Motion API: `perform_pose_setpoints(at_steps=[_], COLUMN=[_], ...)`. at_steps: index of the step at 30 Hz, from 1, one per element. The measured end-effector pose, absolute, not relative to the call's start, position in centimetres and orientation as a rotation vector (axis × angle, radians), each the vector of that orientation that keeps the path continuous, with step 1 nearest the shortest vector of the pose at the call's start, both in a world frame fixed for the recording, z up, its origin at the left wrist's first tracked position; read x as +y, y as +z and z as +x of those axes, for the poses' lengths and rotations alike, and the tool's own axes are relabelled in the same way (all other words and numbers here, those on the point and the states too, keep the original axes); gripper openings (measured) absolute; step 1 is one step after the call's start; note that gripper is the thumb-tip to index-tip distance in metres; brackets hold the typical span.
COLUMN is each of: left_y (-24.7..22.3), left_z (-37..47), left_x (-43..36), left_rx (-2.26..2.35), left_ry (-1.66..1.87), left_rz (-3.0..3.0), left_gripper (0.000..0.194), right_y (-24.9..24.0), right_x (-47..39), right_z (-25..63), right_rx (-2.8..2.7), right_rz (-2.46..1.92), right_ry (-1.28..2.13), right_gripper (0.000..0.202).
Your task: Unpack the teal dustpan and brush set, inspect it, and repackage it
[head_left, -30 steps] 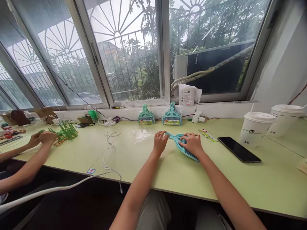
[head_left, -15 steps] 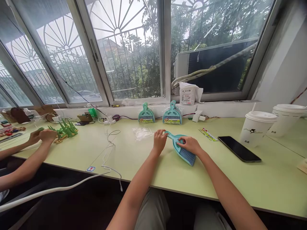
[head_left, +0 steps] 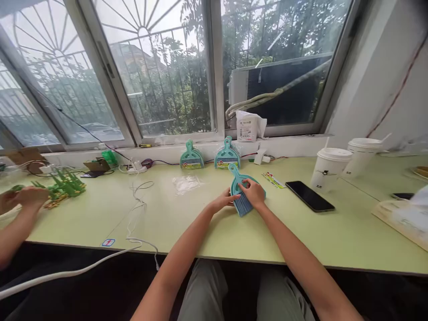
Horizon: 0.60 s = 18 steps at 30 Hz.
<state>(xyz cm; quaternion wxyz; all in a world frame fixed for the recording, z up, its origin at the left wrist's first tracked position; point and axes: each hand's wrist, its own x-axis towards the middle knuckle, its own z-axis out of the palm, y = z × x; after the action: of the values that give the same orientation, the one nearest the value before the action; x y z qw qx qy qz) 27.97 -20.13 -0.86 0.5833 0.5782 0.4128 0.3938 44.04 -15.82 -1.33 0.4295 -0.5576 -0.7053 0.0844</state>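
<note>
A small teal dustpan with a little blue-bristled brush (head_left: 241, 191) is tilted up off the pale green table (head_left: 187, 223), handle pointing away from me. My left hand (head_left: 224, 201) grips its left edge near the bristles. My right hand (head_left: 253, 193) lies over its middle, fingers closed on it. Two packaged teal dustpan sets (head_left: 191, 157) (head_left: 227, 156) lean against the window sill just beyond. A crumpled clear plastic bag (head_left: 186, 183) lies to the left of my hands. A printed label card (head_left: 273, 180) lies to the right.
A black phone (head_left: 309, 195) lies right of my hands, with two lidded white cups (head_left: 329, 168) (head_left: 361, 156) behind it. White cables (head_left: 137, 200) trail across the table's left half. At far left another person's hands (head_left: 23, 198) work by green plastic pieces (head_left: 65, 186). A tissue pack (head_left: 247, 126) sits on the sill.
The dustpan and brush went from lying flat to tilted up with the handle pointing away. Both hands moved closer together on it. The camera view shifted to the right.
</note>
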Motion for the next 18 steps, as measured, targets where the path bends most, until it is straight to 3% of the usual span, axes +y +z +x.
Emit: perform_pose_setpoints(at_steps=[4, 7, 11, 18], left_y=[-1.1, -0.9, -0.7, -0.6], left_z=[27.1, 25.1, 23.0, 21.8], left_x=[-19.5, -18.7, -17.9, -17.2], left_rx=[1.159, 1.291, 1.370, 1.427], left_ry=[1.112, 1.228, 1.354, 1.554], left_rz=[1.268, 1.181, 1.034, 0.842], left_gripper=[0.054, 0.048, 0.036, 0.025], right_y=[-1.7, -2.7, -4.3, -3.9], right_x=[-14.2, -12.6, -11.2, -11.4], right_z=[46.0, 48.9, 51.8, 51.2], right_rx=[-1.689, -1.650, -1.724, -1.900], right_rz=[-1.394, -1.636, -1.977, -1.783], right_ry=[0.030, -0.083, 0.060, 0.205], right_gripper=[0.033, 0.042, 0.055, 0.031])
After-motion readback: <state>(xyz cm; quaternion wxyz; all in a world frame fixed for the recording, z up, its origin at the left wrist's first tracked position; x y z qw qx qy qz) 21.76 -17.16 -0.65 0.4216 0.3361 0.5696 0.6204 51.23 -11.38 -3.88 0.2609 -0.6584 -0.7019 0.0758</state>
